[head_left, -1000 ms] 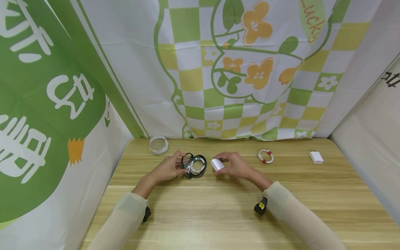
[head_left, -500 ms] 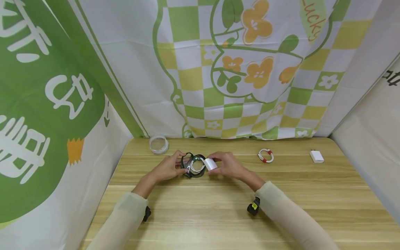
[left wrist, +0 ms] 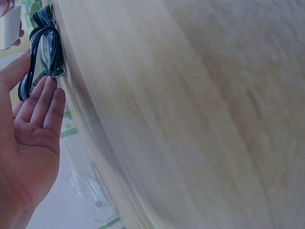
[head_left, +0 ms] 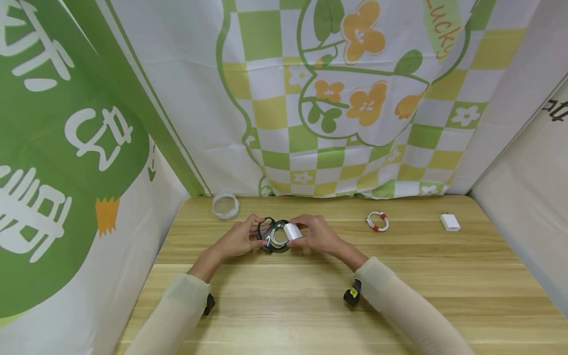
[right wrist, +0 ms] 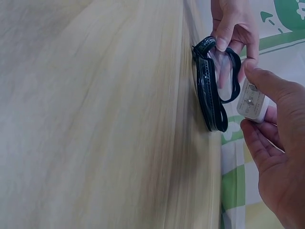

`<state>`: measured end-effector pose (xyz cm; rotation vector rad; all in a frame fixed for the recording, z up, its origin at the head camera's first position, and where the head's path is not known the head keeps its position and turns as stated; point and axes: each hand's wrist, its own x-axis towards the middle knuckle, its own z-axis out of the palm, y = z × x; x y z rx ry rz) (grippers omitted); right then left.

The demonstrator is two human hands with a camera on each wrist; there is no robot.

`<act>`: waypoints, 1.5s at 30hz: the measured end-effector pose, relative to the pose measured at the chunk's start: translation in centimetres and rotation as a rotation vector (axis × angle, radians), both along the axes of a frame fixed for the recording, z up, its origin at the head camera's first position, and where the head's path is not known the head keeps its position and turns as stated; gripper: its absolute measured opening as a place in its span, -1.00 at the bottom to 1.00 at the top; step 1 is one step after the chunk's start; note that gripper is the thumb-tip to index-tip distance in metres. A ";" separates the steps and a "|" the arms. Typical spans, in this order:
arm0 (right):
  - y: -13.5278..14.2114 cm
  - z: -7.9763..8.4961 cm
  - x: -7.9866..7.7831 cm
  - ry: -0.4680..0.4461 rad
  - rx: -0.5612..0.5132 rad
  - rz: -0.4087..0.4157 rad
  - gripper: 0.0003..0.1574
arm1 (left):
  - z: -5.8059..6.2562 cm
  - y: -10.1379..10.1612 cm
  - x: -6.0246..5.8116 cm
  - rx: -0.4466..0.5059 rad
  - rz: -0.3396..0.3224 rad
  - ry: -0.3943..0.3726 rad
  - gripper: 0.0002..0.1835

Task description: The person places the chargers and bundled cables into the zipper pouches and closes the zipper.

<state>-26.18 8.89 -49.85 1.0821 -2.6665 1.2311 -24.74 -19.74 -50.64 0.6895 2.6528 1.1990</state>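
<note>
A small clear pouch with black zip edging point(right wrist: 207, 95) lies near the table's far side, its mouth spread. My left hand point(head_left: 239, 240) pinches one edge of the pouch between thumb and fingers. Inside it a coiled white cable point(head_left: 273, 240) shows in the head view. My right hand point(head_left: 317, 234) grips a white charger point(head_left: 292, 231) between thumb and fingertips, right at the pouch's right side. Printed text marks the charger's face in the right wrist view. From the left wrist, the charger point(left wrist: 9, 29) appears beyond the pouch's black edging point(left wrist: 56, 50).
On the wooden table point(head_left: 284, 305), a clear round container point(head_left: 226, 206) stands at the back left. A white cable coil with red ties point(head_left: 377, 222) lies to the right, and another white charger point(head_left: 450, 222) sits farther right. Printed curtains point(head_left: 275, 113) hang behind the table.
My right hand has carried the charger leftward, from beside the pouch until it overlaps the pouch's right edge. My left hand keeps its pinch in place.
</note>
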 end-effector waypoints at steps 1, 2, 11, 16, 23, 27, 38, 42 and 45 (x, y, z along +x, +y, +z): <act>-0.1 0.0 0.0 0.001 -0.003 -0.001 -0.34 | 0.0 0.0 0.0 -0.001 0.002 -0.004 -0.34; -0.3 0.0 0.0 0.001 -0.005 -0.002 -0.34 | 0.0 0.0 0.0 -0.004 0.004 -0.007 -0.33; -1.3 -0.3 -0.2 0.012 -0.011 -0.012 -0.37 | -0.2 -0.2 -0.1 -0.008 0.002 -0.004 -0.33; -1.9 -0.7 -0.4 -0.003 -0.014 -0.023 -0.35 | -0.2 -0.3 -0.1 -0.009 -0.001 0.001 -0.34; -2.9 -1.0 -0.2 -0.007 -0.017 -0.057 -0.34 | -0.2 -0.4 0.0 -0.001 -0.007 0.001 -0.36; -3.3 -1.3 -0.1 0.020 -0.002 -0.089 -0.35 | -0.1 -0.3 0.1 0.008 -0.008 -0.005 -0.36; -4.1 -1.9 -0.2 0.080 0.036 -0.142 -0.41 | -0.1 -0.2 0.0 -0.002 -0.005 0.013 -0.34; -4.5 -2.1 -0.1 0.076 0.041 -0.183 -0.41 | 0.0 -0.2 0.1 0.003 -0.006 0.007 -0.33; -4.6 -2.4 -0.1 0.082 0.043 -0.197 -0.40 | 0.1 -0.2 0.2 0.009 -0.005 -0.001 -0.33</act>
